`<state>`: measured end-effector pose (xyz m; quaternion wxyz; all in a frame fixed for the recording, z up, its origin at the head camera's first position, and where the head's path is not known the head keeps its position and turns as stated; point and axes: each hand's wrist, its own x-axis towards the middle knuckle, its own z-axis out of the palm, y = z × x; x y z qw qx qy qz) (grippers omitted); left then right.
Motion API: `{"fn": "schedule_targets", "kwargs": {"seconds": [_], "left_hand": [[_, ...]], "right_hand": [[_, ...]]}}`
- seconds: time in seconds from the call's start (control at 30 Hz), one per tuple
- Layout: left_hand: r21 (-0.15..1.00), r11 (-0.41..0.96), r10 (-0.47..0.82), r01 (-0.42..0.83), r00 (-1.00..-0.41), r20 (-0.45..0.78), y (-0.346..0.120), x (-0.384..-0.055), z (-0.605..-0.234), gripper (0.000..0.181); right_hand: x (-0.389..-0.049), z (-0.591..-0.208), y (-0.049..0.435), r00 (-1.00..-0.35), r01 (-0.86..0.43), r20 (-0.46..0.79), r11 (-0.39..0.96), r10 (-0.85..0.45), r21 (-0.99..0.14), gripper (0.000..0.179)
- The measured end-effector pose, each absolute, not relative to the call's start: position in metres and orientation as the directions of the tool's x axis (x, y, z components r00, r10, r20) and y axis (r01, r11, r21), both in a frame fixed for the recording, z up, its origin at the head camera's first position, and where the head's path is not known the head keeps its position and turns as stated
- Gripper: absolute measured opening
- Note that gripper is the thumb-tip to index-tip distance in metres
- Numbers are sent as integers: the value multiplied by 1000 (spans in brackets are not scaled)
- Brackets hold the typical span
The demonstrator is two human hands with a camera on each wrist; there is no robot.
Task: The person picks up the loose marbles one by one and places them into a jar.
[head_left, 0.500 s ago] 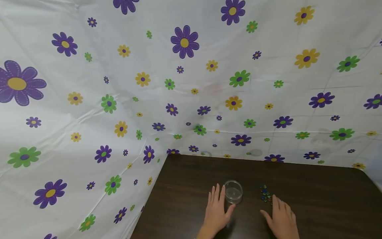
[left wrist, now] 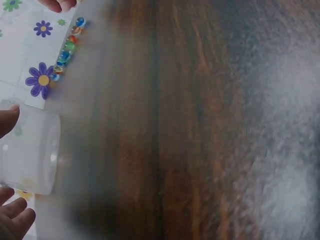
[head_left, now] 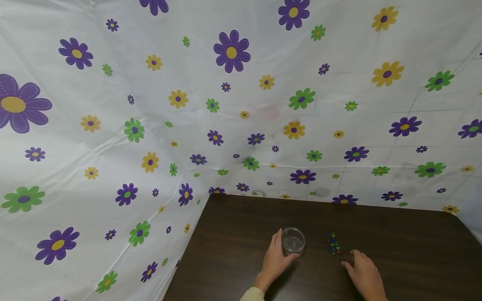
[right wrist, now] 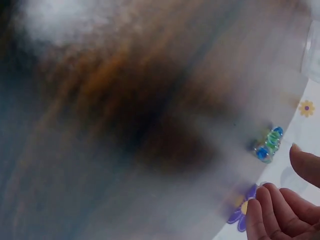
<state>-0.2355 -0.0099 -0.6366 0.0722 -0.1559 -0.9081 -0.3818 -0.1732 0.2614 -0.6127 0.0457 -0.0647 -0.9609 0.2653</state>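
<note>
A clear round dish stands upright on the dark table. My left hand holds it from the left, thumb at the near side and fingers along the far left side. In the left wrist view the thumb rests against the clear wall of the dish. Several shiny glass marbles, blue, green and one orange-red, lie in a loose line to the right of the dish. My right hand is beside the near end of that line, thumb and fingers apart with nothing between them, as the right wrist view shows too.
The dark wood-grain table carries the dish and marbles. A white flowered sheet hangs behind the table's far edge and along its left side.
My left fingers have closed in around the dish from a spread pose. My right hand has drawn slightly right, its fingers now bent near the closest marbles.
</note>
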Motion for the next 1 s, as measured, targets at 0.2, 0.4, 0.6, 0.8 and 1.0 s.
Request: {"fn": "schedule_targets", "kwargs": {"seconds": [0.2, 0.4, 0.6, 0.8, 1.0], "left_hand": [[697, 627, 223, 348, -937, 268, -7, -240, -644, 97], [619, 639, 270, 457, -886, 376, -3, -245, -646, 91], [569, 644, 275, 512, -848, 453, 0, -245, -647, 87], [564, 623, 290, 542, -830, 477, 2, -245, -651, 87], [589, 612, 289, 528, -842, 455, 4, -244, -653, 86]], "right_hand": [[-173, -618, 261, -990, 99, 35, 851, 136, -515, 47], [-175, -619, 261, -990, 101, 32, 854, 136, -510, 45], [-176, -622, 261, -992, 97, 22, 852, 126, -514, 42], [-179, -624, 263, -993, 91, 15, 842, 117, -532, 35], [-182, -626, 265, -993, 72, 44, 840, 113, -538, 32]]}}
